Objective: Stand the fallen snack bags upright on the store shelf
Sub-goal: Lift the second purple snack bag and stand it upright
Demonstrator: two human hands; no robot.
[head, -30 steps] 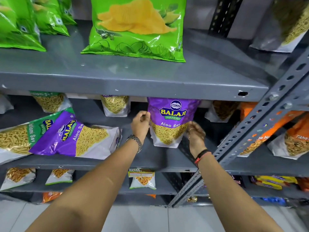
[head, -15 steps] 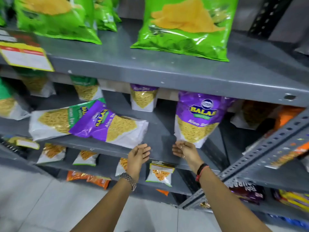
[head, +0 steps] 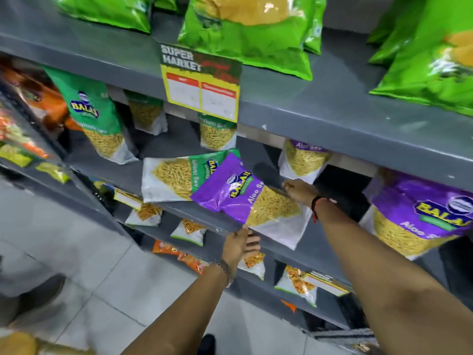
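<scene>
Two bags down; our right hand [head: 298,192] grips the purple bag [head: 245,198], left hand [head: 242,243] spread under its edge. Yank and the green bag [head: 176,179] beneath slides off.

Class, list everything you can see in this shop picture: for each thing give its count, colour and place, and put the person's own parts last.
Fallen purple bag: one, purple and white, lying flat on the middle shelf, overlapping a green one.
Fallen green bag: one, green and white, flat, left of it.
Upright purple bags: two, middle shelf, right.
Upright green sev bags: three, middle shelf, left.
Big green bags: several, top shelf.
Price tag: one, yellow and red, on the top shelf's edge.
Small packets: several, white and orange, lower shelf.
Shelves: grey metal.
Floor: pale tiles.
Left hand: at the fallen purple bag's lower edge, open.
Right hand: on its upper edge; grip unclear.
</scene>
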